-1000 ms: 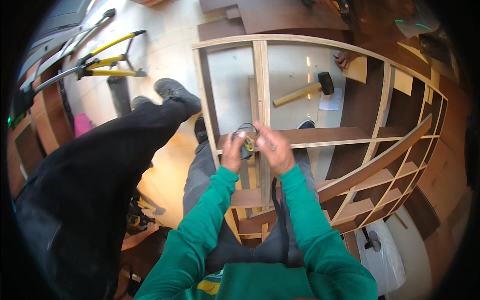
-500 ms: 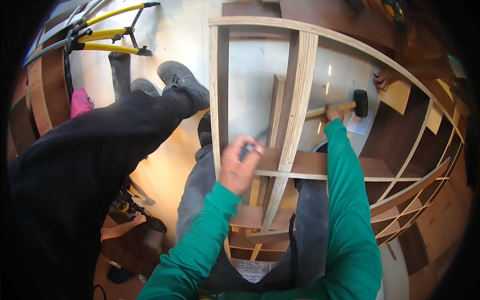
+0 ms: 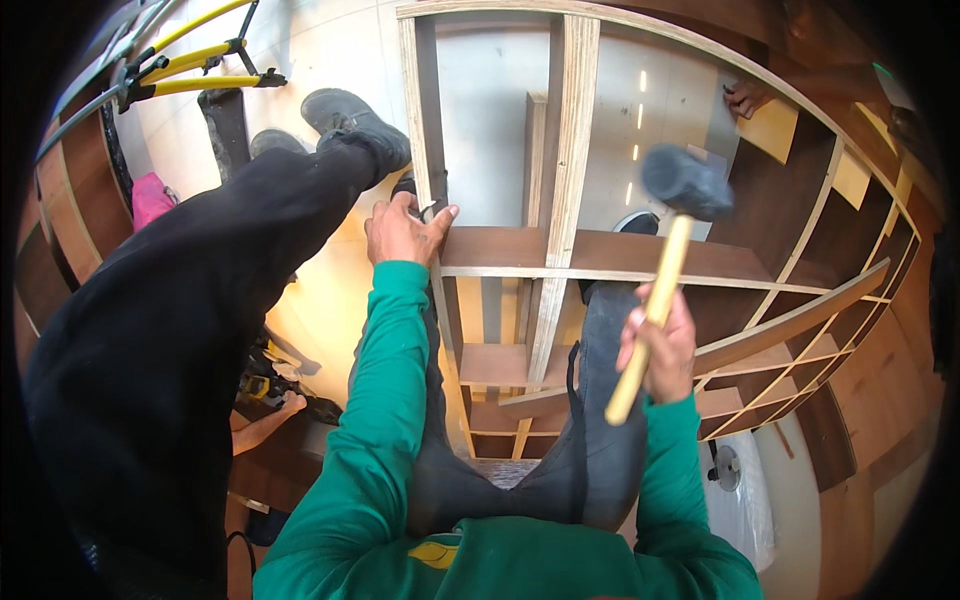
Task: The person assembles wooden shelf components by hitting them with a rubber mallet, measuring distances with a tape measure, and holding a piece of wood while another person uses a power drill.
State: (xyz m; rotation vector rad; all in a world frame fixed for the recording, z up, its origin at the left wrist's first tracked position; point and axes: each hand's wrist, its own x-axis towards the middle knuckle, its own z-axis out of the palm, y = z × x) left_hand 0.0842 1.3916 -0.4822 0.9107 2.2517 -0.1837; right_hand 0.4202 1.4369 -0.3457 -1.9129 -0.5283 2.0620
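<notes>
A mallet [image 3: 668,270] with a black head and pale wooden handle is raised over the shelf frame, my right hand [image 3: 664,352] closed round its handle. Motion blurs the head a little. My left hand [image 3: 402,236] is at the frame's left upright board [image 3: 421,120], fingers and thumb bent about its edge. Between them shows a small dark piece, mostly hidden and too small to name. The wooden shelf frame [image 3: 574,130] stands between my legs, its plywood edges facing up, with a cross board [image 3: 640,252] joining the uprights.
Close on my left, another person's black-trousered leg [image 3: 200,270] reaches toward the frame. That side also has a hand by a yellow-and-black tool [image 3: 258,385] and a yellow-legged stand [image 3: 190,70]. Across the frame, another hand [image 3: 745,98] touches a light panel [image 3: 770,130].
My right hand has lifted the mallet from inside the frame and drawn it back toward me. My left hand has moved left and away from me to the left upright's edge.
</notes>
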